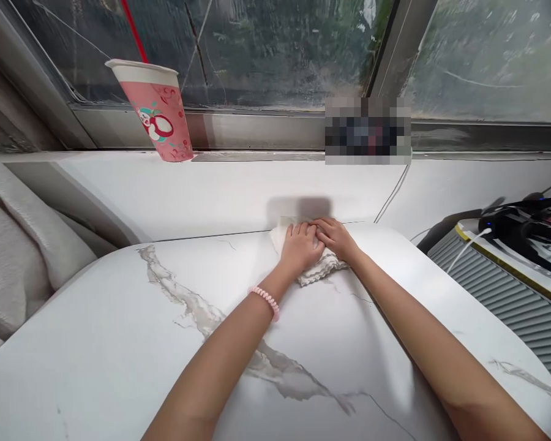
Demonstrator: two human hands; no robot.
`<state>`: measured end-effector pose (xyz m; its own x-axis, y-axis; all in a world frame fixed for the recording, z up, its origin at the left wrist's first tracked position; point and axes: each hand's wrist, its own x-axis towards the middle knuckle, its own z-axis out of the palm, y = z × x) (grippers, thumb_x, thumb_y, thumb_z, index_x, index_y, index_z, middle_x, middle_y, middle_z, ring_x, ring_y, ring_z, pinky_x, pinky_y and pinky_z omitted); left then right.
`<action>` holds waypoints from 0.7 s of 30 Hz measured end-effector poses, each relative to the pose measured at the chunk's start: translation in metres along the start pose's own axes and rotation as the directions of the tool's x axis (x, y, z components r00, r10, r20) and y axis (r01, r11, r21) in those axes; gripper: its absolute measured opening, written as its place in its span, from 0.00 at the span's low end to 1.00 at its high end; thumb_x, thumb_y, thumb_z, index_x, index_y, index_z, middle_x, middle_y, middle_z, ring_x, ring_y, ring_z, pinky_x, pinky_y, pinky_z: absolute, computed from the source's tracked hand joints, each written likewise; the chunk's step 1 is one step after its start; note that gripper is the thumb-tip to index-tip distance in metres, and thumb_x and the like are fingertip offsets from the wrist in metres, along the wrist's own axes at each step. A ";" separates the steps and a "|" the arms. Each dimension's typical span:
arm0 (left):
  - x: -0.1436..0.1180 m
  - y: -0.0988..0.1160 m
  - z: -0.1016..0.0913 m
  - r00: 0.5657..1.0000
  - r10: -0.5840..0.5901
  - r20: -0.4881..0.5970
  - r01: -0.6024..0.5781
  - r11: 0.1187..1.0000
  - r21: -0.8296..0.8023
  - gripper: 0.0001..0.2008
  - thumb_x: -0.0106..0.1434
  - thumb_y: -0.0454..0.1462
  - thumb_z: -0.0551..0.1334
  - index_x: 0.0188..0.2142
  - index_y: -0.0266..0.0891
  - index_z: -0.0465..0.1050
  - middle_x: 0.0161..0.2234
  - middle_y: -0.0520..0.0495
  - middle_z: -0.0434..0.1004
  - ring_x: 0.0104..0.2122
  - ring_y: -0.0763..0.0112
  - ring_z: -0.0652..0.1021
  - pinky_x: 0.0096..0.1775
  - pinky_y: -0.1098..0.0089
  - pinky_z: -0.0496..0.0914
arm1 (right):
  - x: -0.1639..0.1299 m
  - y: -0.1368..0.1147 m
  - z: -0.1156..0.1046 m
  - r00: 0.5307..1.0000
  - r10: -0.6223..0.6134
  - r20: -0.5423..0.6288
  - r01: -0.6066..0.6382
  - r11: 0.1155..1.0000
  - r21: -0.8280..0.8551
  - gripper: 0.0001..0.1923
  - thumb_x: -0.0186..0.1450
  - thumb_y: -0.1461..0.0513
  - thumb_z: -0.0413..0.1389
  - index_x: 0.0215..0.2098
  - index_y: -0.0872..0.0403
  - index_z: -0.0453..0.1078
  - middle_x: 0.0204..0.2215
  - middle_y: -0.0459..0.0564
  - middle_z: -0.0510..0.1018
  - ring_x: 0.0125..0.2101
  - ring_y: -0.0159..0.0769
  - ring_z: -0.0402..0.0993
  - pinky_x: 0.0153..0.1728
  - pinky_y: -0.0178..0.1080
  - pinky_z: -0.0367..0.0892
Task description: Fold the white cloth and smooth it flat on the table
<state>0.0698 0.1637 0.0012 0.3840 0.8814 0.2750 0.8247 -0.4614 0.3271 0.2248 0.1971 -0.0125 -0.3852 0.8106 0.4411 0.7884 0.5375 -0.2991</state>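
A white cloth (322, 269) with a wavy edge lies bunched on the white marble-patterned table (119, 318), against its far edge by the wall. My left hand (300, 246) presses on the cloth from above, its fingers stretched forward and slightly apart. On the wrist sits a pink coiled band (266, 301). Close beside it, touching near the fingertips, my right hand (336, 239) has its fingers bent over the cloth's right part. Both palms face down, so the undersides of the fingers and the middle of the cloth are hidden.
On the window ledge stand a pink paper cup (165, 119) with a red straw and a blurred-out object (368, 131), with a cable running down beside it. Grey fabric (18, 239) hangs at left. A ribbed grey case (496, 282) bearing black items and cables adjoins the right side.
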 end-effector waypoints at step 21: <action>-0.016 -0.004 -0.003 1.000 0.005 0.022 -0.008 0.992 0.129 0.26 0.72 0.43 0.47 0.65 0.35 0.59 0.66 0.39 0.61 0.66 0.59 0.61 0.67 0.54 0.49 | -0.010 -0.014 0.003 0.998 0.055 -0.028 -0.054 0.997 0.047 0.20 0.66 0.61 0.49 0.54 0.55 0.71 0.54 0.55 0.75 0.56 0.47 0.66 0.59 0.48 0.59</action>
<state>0.0594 0.1512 -0.0014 0.3975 0.8810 0.2564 0.8681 -0.4516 0.2059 0.2160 0.1818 -0.0155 -0.3276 0.8320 0.4477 0.7847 0.5035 -0.3615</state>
